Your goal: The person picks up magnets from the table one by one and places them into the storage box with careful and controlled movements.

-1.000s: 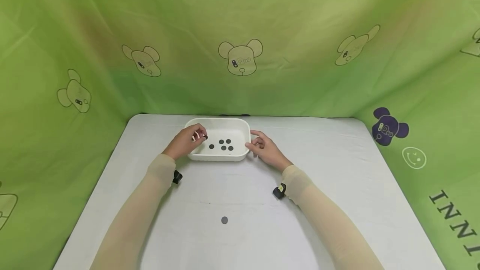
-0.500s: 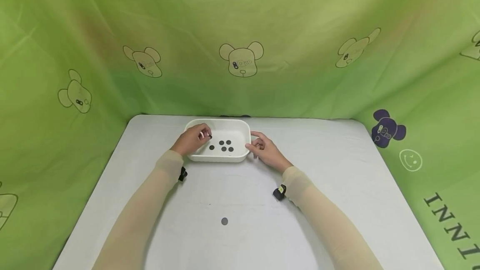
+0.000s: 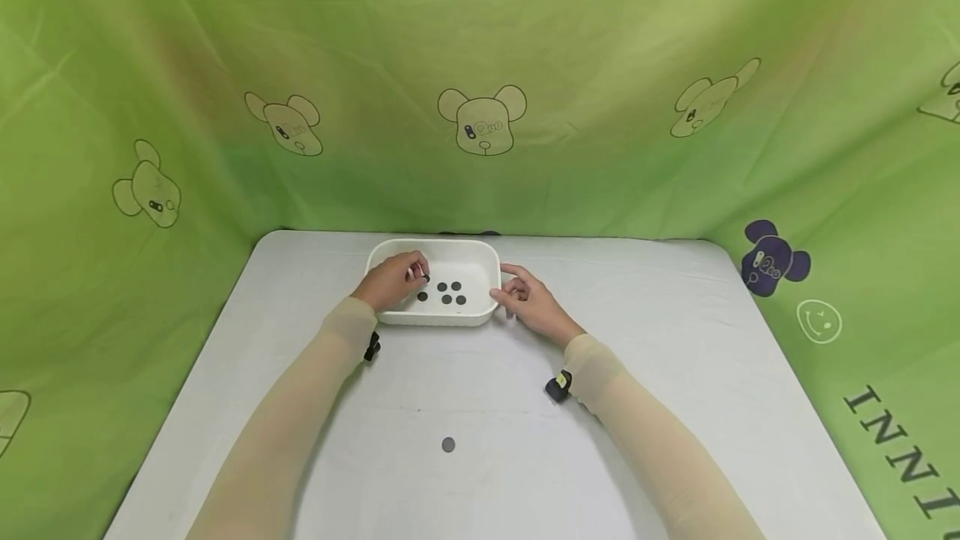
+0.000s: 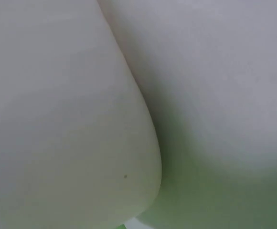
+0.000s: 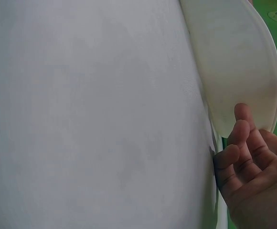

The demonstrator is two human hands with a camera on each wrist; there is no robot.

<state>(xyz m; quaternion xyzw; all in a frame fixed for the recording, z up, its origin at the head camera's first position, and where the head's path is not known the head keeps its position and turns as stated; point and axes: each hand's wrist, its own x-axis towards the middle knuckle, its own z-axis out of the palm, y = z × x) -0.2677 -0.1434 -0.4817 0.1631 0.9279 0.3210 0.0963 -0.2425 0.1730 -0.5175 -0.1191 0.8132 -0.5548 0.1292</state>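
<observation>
A white plastic tray [image 3: 435,319] stands toward the back of the table, with several flat dark round discs [image 3: 447,299] lying on its floor. My left hand [image 3: 392,280] reaches over the tray's left side, and thumb and forefinger pinch another dark disc [image 3: 427,278] low inside it. At the tray's right end my right hand [image 3: 531,300] holds the wall, thumb at the rim and fingers outside. The right wrist view shows those curled fingers [image 5: 243,143] against the tray's outer wall [image 5: 234,62]. Only a blurred pale surface fills the left wrist view.
One more grey disc [image 3: 448,445] lies on the white-covered table [image 3: 510,407] near the front, between the forearms. Green printed cloth [image 3: 480,40] hangs behind the table and along both sides.
My left hand has moved right and slightly lower inside the tray, still pinching the disc. The right hand keeps its place on the tray.
</observation>
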